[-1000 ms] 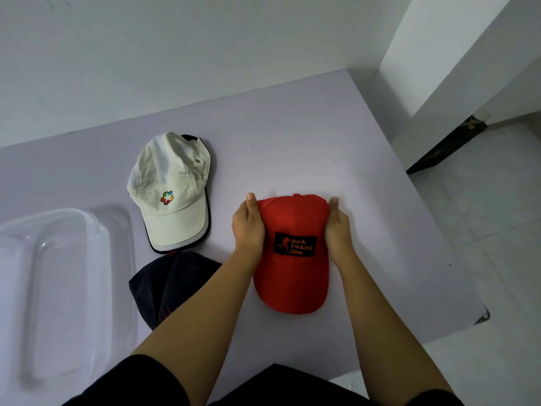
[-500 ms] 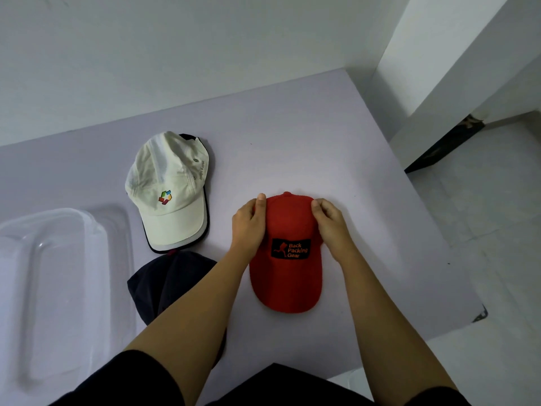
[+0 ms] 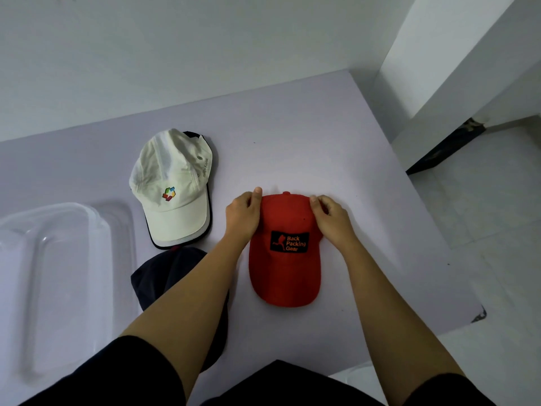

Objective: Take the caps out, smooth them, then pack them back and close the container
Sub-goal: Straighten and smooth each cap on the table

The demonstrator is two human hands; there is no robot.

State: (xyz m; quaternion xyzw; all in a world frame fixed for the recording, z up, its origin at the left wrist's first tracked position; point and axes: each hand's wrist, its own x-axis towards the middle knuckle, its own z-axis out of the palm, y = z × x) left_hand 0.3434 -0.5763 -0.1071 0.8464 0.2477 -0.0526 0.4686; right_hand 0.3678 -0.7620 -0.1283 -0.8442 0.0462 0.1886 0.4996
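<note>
A red cap (image 3: pixel 285 250) lies on the tabletop (image 3: pixel 292 136), right of the frame's centre, its crown pinched at either side by the left hand (image 3: pixel 243 216) and right hand (image 3: pixel 330 219). Smoothing likely goes best with an even outward pull, pressing the brim flat. The brim points to the bottom edge, and the long axis runs top to bottom.

The person wears black with short sleeves. The left sleeve (image 3: pixel 126 373) is a broad, plain, matte stretch of cloth with a rounded hem, and the right sleeve (image 3: pixel 450 391) shows only as a narrow dark edge. Below the sleeves both forearms are bare down to the left hand (image 3: pixel 243 215) and the right hand (image 3: pixel 332 221). More black cloth (image 3: pixel 278 385), unmarked, lies between the arms.
</note>
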